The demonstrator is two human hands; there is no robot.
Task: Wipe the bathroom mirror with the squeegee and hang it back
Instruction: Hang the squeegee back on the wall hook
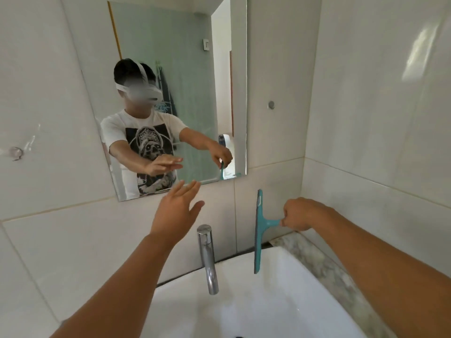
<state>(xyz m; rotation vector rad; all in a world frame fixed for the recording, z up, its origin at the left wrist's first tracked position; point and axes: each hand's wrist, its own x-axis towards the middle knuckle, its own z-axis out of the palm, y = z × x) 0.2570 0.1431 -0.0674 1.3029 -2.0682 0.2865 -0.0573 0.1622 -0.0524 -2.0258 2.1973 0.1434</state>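
Observation:
A frameless mirror point(195, 69) hangs on the white tiled wall above the sink. My right hand point(301, 214) grips the handle of a teal squeegee point(258, 230), whose blade stands upright below the mirror's lower right corner, over the sink's back edge. The blade is apart from the glass. My left hand point(177, 211) is open with fingers spread, hovering just below the mirror's bottom edge and holding nothing. The mirror reflects a person with both arms stretched forward.
A chrome tap point(207, 257) rises between my arms over the white sink point(280, 301). A grey marble counter edge point(322, 264) runs along the right. A round metal wall peg point(271, 104) sits right of the mirror, another fitting point(15, 152) at far left.

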